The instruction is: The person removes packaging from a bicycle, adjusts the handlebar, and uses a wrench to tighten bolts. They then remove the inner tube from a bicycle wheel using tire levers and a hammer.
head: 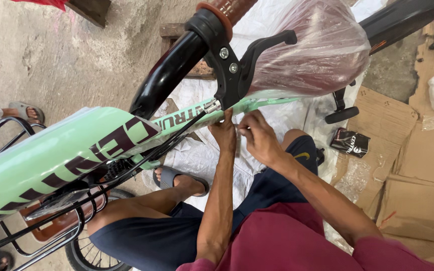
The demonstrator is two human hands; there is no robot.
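A mint-green bicycle frame (61, 150) with dark lettering runs across the view from lower left to centre. Above it sit a black handlebar (169, 70) and a black brake lever (257, 50) with a silver cable adjuster (212, 106). My left hand (223, 131) and my right hand (257, 136) meet under the lever, against the thin green tube (257, 104). Both pinch something small there; what it is stays hidden by the fingers. A plastic-wrapped saddle (317, 45) lies just beyond the hands.
A black wire basket (51, 236) and a wheel (84, 251) are at lower left. Flattened cardboard (408, 190), a small black packet (350, 142) and plastic wrap lie on the right. Another person's sandalled foot (26, 111) shows at left. My sandalled foot (179, 179) rests on white sheeting.
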